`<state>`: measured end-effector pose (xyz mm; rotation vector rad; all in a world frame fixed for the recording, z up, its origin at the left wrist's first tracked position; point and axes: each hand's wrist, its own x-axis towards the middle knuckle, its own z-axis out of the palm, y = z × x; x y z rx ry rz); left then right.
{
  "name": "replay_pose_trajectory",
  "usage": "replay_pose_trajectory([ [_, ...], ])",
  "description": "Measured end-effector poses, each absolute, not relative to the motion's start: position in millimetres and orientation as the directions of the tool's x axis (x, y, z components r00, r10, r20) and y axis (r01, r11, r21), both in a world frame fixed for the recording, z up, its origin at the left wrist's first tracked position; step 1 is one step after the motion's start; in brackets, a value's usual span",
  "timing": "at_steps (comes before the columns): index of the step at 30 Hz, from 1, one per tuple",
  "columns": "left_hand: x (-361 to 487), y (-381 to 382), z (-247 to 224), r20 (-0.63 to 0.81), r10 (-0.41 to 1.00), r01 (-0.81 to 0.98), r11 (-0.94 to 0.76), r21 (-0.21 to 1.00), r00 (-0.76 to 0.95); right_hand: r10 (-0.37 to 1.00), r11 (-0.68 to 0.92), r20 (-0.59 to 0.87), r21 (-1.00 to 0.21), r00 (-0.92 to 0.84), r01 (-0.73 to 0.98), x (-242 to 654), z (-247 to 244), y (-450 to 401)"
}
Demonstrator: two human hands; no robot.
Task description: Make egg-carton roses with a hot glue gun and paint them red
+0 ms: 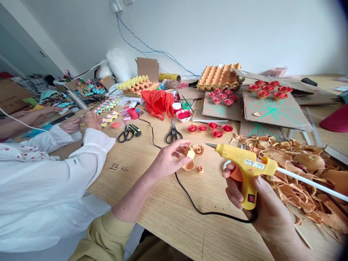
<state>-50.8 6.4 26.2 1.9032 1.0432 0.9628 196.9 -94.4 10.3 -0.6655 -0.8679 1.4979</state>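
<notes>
My right hand point(252, 195) is wrapped round the handle of a yellow glue gun point(244, 163), whose metal nozzle points left and which has a white glue stick in its back. My left hand point(171, 157) pinches a small pale yellow piece point(190, 153) between thumb and fingers. Just below that piece lies an orange cup-shaped petal piece point(189, 165). Right beside my left fingers sits an orange rose point(198, 149), with a small rolled orange bud point(200, 169) below it on the wooden table point(163, 203).
Orange scraps point(299, 181) cover the right side. Red roses point(217, 133) stand behind, near scissors point(173, 133) and a red paint cup point(183, 115). Cardboard point(274, 112) holds more roses. A black cable point(190, 199) crosses the table. A person in white sleeves point(92, 145) works at left.
</notes>
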Motion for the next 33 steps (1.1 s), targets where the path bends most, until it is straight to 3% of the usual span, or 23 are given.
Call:
replay_pose_trajectory([
  [4,-47,12,21,0.182,0.906,0.149,-0.254,0.955,0.382,0.987,0.007,0.092,-0.842,-0.131,-0.539,200,7,-93],
  [7,-46,12,11,0.176,0.920,0.184,-0.252,0.950,0.350,0.984,0.026,0.112,-0.859,-0.138,-0.511,202,4,-92],
  [10,-46,9,7,0.287,0.897,0.315,-0.394,0.863,0.335,0.992,0.006,0.069,-0.867,-0.108,-0.499,202,3,-91],
  [14,-44,0,13,0.377,0.806,0.393,-0.563,0.727,0.457,0.993,0.013,0.069,-0.871,-0.095,-0.491,205,1,-90],
  [19,-42,-17,15,0.252,0.703,0.477,-0.660,0.581,0.665,0.991,0.043,0.097,-0.873,-0.087,-0.486,209,-1,-87],
  [25,-32,-37,2,0.183,0.644,0.555,-0.745,0.370,0.743,0.996,0.017,0.053,-0.887,-0.065,-0.461,205,3,-88],
  [28,-28,-39,-3,0.176,0.627,0.553,-0.763,0.335,0.759,0.995,0.026,0.066,-0.898,-0.076,-0.438,205,4,-88],
  [33,-24,-25,7,0.232,0.705,0.587,-0.695,0.416,0.670,0.994,0.036,0.077,-0.893,-0.075,-0.448,206,4,-87],
])
